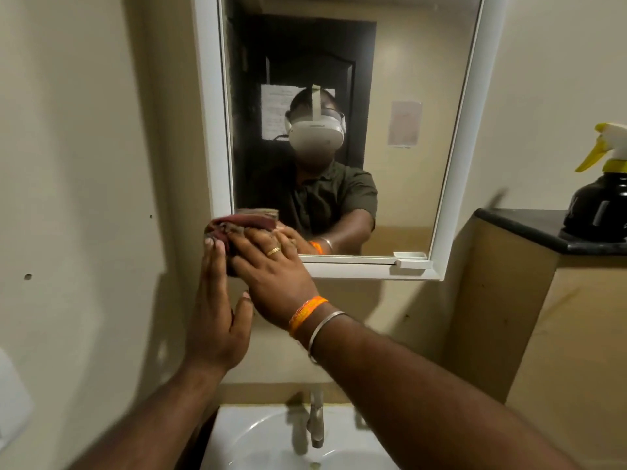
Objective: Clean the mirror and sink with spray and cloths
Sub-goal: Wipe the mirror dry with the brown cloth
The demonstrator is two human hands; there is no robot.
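right grip (271,266) presses a dark red cloth (237,225) flat-fingered on the mirror (400,79) at its lower left corner; left grip (217,300) steadies it, fingers straight. judging by this, mirror wiping is underway; the sink (244,432) below seems untouched, spray bottle (607,195) parked on the table (529,222).

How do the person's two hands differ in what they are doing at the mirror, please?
The right hand lies flat over the dark red cloth, pressing it against the mirror's lower left corner, while the left hand stands edge-on beside the cloth, fingertips touching it. The right wears a ring, an orange band and a metal bangle; the left shows none. Both have straight fingers.
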